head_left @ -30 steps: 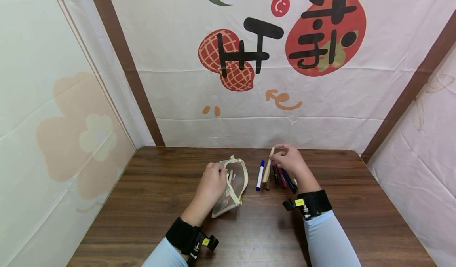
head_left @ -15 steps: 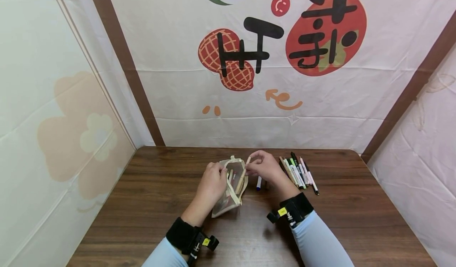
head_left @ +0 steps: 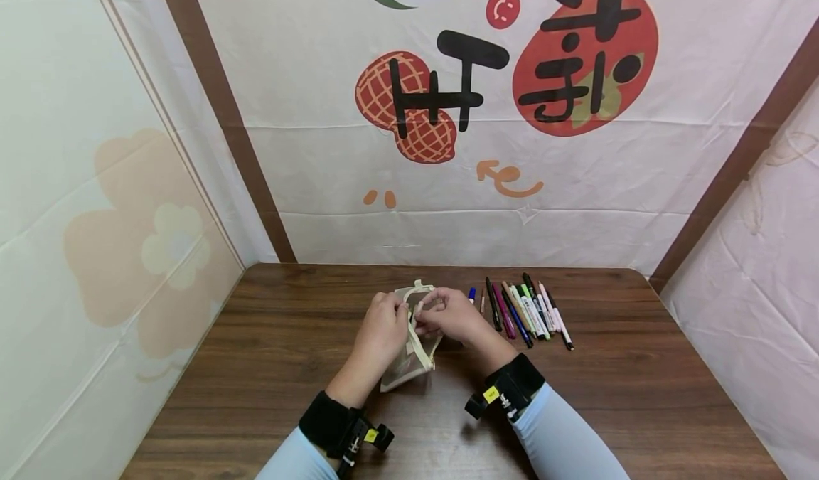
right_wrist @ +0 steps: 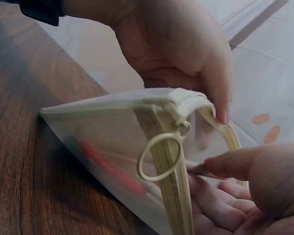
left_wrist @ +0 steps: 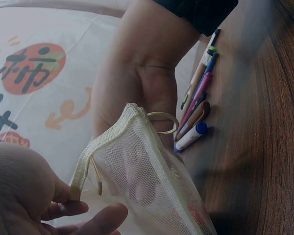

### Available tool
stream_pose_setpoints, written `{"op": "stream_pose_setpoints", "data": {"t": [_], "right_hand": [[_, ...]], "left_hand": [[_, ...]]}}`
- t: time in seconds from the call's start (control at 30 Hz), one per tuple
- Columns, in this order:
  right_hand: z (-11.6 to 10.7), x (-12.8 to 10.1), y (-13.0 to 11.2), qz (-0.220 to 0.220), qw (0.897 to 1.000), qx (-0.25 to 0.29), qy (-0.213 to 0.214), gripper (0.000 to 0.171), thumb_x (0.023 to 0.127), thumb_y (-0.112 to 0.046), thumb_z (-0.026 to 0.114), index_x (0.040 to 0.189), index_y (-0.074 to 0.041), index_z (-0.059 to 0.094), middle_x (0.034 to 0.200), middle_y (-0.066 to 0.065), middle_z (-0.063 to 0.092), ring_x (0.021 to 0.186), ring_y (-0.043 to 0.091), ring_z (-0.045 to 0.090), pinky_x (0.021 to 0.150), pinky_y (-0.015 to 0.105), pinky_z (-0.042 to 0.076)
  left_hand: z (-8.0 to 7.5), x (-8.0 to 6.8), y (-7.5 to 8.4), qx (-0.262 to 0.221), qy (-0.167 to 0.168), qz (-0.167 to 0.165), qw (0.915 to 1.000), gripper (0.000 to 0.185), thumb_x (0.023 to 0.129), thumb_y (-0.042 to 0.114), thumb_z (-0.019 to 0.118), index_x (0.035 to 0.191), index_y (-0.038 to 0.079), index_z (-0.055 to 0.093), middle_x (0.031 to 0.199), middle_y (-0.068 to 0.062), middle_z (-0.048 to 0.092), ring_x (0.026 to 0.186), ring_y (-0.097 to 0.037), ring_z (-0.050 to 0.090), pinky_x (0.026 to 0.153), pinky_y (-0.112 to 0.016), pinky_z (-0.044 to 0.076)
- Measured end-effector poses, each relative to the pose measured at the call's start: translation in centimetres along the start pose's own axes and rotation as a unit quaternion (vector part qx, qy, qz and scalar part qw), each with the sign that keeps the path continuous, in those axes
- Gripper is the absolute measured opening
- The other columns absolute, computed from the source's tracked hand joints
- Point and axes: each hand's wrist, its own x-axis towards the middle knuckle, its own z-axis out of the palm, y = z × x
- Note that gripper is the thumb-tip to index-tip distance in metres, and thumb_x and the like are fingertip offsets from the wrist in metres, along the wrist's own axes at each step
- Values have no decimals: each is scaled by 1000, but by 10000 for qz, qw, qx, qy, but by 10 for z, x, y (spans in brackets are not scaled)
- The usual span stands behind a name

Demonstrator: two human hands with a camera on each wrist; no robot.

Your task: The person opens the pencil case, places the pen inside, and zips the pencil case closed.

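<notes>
Both hands meet at the mesh pencil pouch (head_left: 412, 345) mid-table: left hand (head_left: 379, 327) pinches its cream rim, right hand (head_left: 449, 314) curls its fingers around the opposite edge, by the ring pull (right_wrist: 159, 156). Pens (head_left: 525, 309) lie just right.

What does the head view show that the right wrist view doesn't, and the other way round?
Head only: the row of pens lying on the table right of the pouch, and the printed backdrop. Right wrist only: the zipper's ring pull and something red inside the mesh. Both: the left hand and right hand holding the pouch at its opening.
</notes>
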Motion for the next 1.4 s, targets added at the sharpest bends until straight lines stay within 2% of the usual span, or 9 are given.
{"op": "stream_pose_setpoints", "data": {"t": [0.1,0.2,0.37,0.47,0.7,0.83,1.07,1.23,1.4], "right_hand": [[2,-1,0,-37,9996,-254,-100,32,99,-12,73,127,1,65,96,16,81,77,22,79,71,38,65],[-2,-3,-2,-41,9991,-393,-122,39,99,-11,71,135,4,64,100,19,81,83,28,81,75,39,65],[-22,-6,-7,-195,9944,-1030,161,41,100,-12,67,137,3,64,102,16,81,91,34,80,81,45,65],[-37,-9,-12,-258,9867,-1530,491,34,101,-16,67,132,-2,69,101,10,81,90,32,80,81,47,64],[-76,-24,-24,-182,9629,-2435,1148,34,104,-28,68,132,-10,69,110,13,79,97,33,78,79,38,61],[-97,-34,-29,12,9574,-2538,1380,37,105,-31,66,136,-10,66,119,15,75,102,36,76,77,38,59],[-130,-45,-29,208,9519,-2611,1590,41,107,-31,62,139,-6,63,127,19,74,105,36,76,86,42,59],[-148,-52,-27,316,9481,-2682,1676,44,107,-30,61,142,-3,61,131,23,71,105,37,76,89,45,58],[-161,-58,-24,416,9436,-2793,1727,46,108,-31,60,143,-2,60,136,26,67,107,38,76,88,46,57]], "left_hand": [[0,0,0,1,-7,-7,10000,22,108,20,53,99,5,65,107,-15,58,86,-24,58,77,-39,51],[0,0,0,13,-7,-21,10000,22,109,20,53,99,4,65,108,-15,58,87,-25,59,77,-40,52],[0,0,1,31,33,-46,10000,22,109,21,53,99,5,65,109,-14,59,88,-25,60,77,-41,53],[1,0,1,27,86,-10,10000,21,109,20,54,98,5,65,108,-14,59,89,-25,61,78,-42,54],[2,0,0,31,134,59,9999,22,108,19,54,96,5,65,108,-15,60,88,-25,61,79,-42,54],[3,0,0,35,148,76,9999,22,108,19,54,95,5,65,107,-15,60,87,-25,61,79,-42,54],[3,0,0,11,120,64,9999,21,107,18,54,96,5,66,106,-14,59,86,-24,61,77,-41,54],[2,-1,1,-5,62,34,10000,21,109,19,53,98,4,66,107,-14,59,86,-24,60,77,-40,54],[1,-2,1,-36,71,36,10000,21,108,18,54,99,4,66,107,-14,59,86,-24,60,77,-39,54]]}}
